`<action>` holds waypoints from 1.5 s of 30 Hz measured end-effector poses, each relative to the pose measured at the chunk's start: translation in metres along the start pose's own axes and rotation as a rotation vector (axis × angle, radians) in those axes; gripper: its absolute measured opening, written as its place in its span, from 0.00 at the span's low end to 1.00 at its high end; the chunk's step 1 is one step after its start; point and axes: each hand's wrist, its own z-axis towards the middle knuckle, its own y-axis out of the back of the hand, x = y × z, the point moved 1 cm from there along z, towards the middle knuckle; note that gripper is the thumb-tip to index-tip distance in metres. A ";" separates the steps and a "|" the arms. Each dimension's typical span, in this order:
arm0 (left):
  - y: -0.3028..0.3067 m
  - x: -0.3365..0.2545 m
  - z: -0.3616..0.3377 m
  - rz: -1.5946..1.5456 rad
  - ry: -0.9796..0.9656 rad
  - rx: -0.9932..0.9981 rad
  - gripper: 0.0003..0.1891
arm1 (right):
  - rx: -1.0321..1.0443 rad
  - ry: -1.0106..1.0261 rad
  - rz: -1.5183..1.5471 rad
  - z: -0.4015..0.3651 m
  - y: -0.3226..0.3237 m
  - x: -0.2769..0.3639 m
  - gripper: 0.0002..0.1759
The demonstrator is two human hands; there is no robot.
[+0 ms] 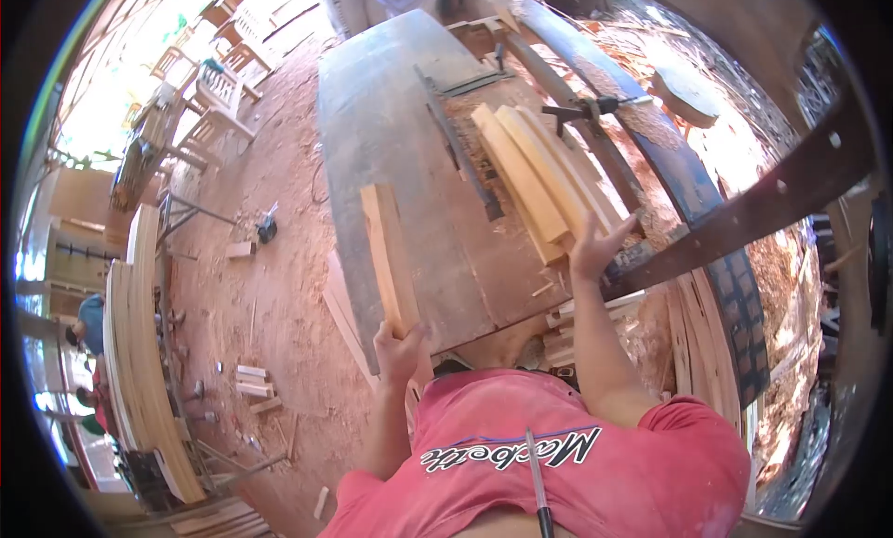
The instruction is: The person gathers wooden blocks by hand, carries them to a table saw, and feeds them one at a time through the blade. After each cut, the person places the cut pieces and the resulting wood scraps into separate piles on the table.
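My left hand (400,352) is closed around the near end of a squared wooden piece (387,254), which points away from me over the left side of the worktable (349,119). My right hand (597,252) is at the near ends of several similar pieces of lumber (535,175) lying side by side on the table's right half. Its fingers are spread, and it seems to touch the end of the rightmost piece, though the exact contact is hard to make out. A dark metal bar (458,147) lies on the tabletop left of those pieces.
A black clamp (595,108) sits on the rail at the table's right. A dark beam (763,203) crosses at the right. Long boards (139,352) are stacked at the left, with offcuts (253,382) on the dusty floor. Plastic chairs (216,96) stand at the far left.
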 end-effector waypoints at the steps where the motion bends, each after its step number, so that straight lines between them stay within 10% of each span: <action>1: 0.011 0.008 -0.002 0.014 0.057 0.000 0.11 | -0.054 -0.125 0.172 -0.003 0.001 0.016 0.53; 4: 0.053 0.048 0.008 0.035 0.150 0.008 0.11 | -0.134 -0.211 0.299 -0.013 -0.003 -0.017 0.51; 14: 0.086 0.098 0.067 -0.503 0.407 0.330 0.17 | -0.067 -0.411 -0.641 -0.035 -0.054 0.065 0.45; 17: 0.091 0.097 0.085 -0.640 0.551 0.489 0.21 | 0.177 -0.227 -0.393 0.002 -0.038 -0.020 0.50; 21: 0.100 0.103 0.101 -0.922 0.760 0.747 0.25 | -0.098 -0.159 -0.127 -0.004 -0.015 -0.032 0.58; 25: 0.101 0.098 0.099 -0.663 0.569 0.668 0.24 | -0.102 -0.449 -0.462 -0.027 -0.046 0.033 0.56; 30: 0.085 0.067 0.072 -0.474 0.517 0.310 0.20 | -0.242 -0.279 -0.182 -0.022 -0.100 -0.009 0.53; 34: 0.050 0.033 0.055 -0.098 0.465 0.210 0.19 | 0.382 -0.157 -0.117 -0.009 -0.058 0.023 0.35; 35: 0.039 0.032 0.047 -0.407 0.467 0.224 0.19 | 0.441 -0.110 -0.396 -0.025 -0.042 0.039 0.32; 37: 0.015 0.022 0.032 -0.854 0.496 0.236 0.19 | 0.772 -0.294 0.149 -0.079 -0.031 0.040 0.21; 40: -0.032 0.040 0.027 -0.795 0.433 0.115 0.19 | 1.435 -1.005 0.196 -0.153 -0.009 0.118 0.28; 45: -0.044 0.027 0.024 -0.368 0.381 0.002 0.20 | 1.812 -0.668 0.124 -0.150 0.000 0.109 0.43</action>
